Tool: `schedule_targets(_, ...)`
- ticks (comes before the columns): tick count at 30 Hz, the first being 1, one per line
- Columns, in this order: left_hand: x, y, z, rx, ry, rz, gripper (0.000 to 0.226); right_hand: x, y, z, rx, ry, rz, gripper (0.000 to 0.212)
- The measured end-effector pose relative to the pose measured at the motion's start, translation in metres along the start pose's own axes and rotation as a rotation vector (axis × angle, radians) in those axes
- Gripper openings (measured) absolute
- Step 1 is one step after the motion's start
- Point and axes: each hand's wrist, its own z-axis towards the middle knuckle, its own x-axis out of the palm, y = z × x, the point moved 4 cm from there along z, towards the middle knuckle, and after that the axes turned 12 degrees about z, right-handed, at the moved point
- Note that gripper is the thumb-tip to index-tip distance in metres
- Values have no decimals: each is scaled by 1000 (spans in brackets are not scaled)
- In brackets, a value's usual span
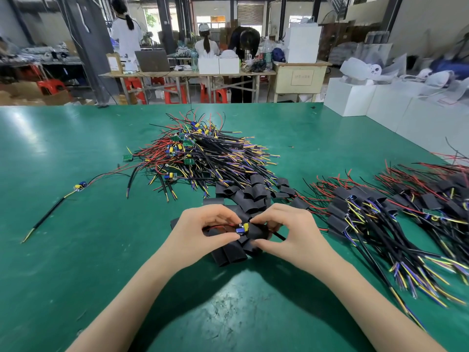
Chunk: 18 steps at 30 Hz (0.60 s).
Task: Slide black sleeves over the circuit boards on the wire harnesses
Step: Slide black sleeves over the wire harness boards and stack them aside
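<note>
Pinching a small blue-and-yellow circuit board [241, 228] at the mouth of a flat black sleeve [257, 232], left hand [203, 231] and right hand [289, 233] work above the green table [76, 250], where protruding components could snag the opening.

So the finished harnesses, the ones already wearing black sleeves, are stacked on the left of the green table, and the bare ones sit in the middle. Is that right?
Not quite. In the head view the sleeved harnesses lie on the right of the green table, not the left. The bare harnesses are indeed heaped in the middle.
</note>
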Motion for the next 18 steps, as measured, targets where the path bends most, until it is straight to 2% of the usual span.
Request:
schedule_targets(4,2,-4,0,86,-19,119,21,3,2,0,-2,34,-24,30)
schedule_targets(8,7,-3,0,101,-20,118,21,6,3,-1,9,43,-7,28)
schedule_targets(15,7,3,0,-42,8,-125,23,1,2,1,47,-5,31,29)
schedule_targets(18,5,3,0,-74,23,-129,23,-2,2,1,50,-8,48,30)
